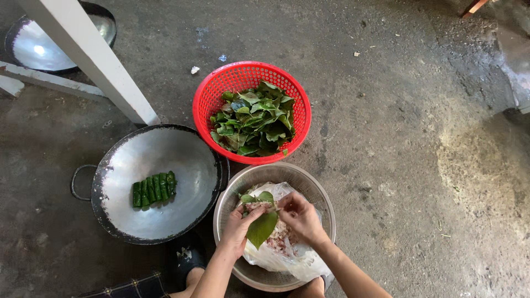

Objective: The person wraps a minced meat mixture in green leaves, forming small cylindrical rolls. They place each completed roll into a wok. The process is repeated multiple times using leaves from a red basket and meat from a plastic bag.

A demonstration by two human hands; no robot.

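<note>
Leaf (261, 227), broad and green, sits right in the middle of the action, cupped in the left hand (238, 227) over a steel bowl (316, 194) on the concrete floor (397, 165). That left grip is closed around the leaf's edge, thumb on top, and a second small leaf (257, 197) pokes up just beyond the fingers. The right hand (301, 216) comes in from the other side, its fingertips pinched together on a bit of minced filling (257, 206) at the top of the leaf. Directly under both hands lies a clear plastic bag (287, 256) holding more of the pale, speckled mince (281, 238), all inside the bowl. Straight ahead of the grip, touching the bowl's far rim, stands a red plastic basket (212, 96) heaped with loose green leaves (255, 118). Off to the left of the left hand rests a wide dark-rimmed metal pan (165, 212), and in it a tidy row of finished green rolls (154, 189) lies side by side. Farther out on that side, a white post (91, 55) slants across another round pan (33, 47).
</note>
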